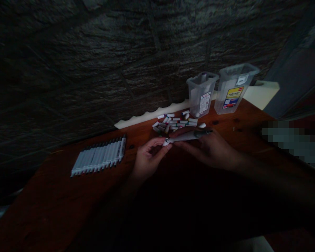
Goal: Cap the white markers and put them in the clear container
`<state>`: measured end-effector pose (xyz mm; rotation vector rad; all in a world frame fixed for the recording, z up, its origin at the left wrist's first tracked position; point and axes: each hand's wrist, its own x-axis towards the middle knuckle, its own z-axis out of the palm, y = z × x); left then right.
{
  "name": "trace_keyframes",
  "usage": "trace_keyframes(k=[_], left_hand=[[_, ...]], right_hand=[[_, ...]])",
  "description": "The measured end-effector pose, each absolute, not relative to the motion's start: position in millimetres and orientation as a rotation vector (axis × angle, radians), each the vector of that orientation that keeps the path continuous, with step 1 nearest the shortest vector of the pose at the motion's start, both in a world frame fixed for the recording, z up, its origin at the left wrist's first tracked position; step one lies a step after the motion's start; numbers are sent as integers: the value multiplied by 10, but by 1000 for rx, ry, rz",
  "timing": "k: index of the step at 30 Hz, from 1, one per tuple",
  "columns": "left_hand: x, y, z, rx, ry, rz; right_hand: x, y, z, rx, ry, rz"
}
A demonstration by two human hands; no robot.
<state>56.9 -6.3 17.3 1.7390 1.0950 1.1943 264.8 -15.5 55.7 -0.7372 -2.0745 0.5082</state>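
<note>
My right hand [210, 148] is closed around a white marker [186, 137] with a dark end, held nearly level over the table. Between the fingertips of my left hand [149, 159] is a small white marker cap [166, 141], at the marker's left tip. Whether the cap is on the tip or just touching it, I cannot tell. Just behind my hands lies a loose pile of white caps [178, 123] with coloured ends. To the left, several capless-looking white markers [98, 156] lie side by side in a neat row.
Two clear plastic tubs stand at the back right: a smaller tub [202, 94] with a white item inside, and a larger tub [235, 91] with a yellow label. A pale wavy-edged strip [147, 117] runs along the dark stone wall [94, 70]. The wooden table [47, 196] is dimly lit.
</note>
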Motion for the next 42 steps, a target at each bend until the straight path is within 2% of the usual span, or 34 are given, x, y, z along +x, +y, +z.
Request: trace_keyframes(k=[11,16,20,25,42], left_hand=[[573,-57,176,1745,1071,1187],[581,-89,175,1743,1089,1194],[598,-116,173,1703,1078,1181],[585,-100,176,1733,1085,1209],[582,-88,164,1783,1060,1210]], right_hand=[[2647,-179,568,-709,-2094,395],[2772,-61,586,-892,-1990,310],[2856,24,586,-989,-1850,397],[2810,-46,630,-890,-1825,536],[2708,-148,586,-739,-2061,540]])
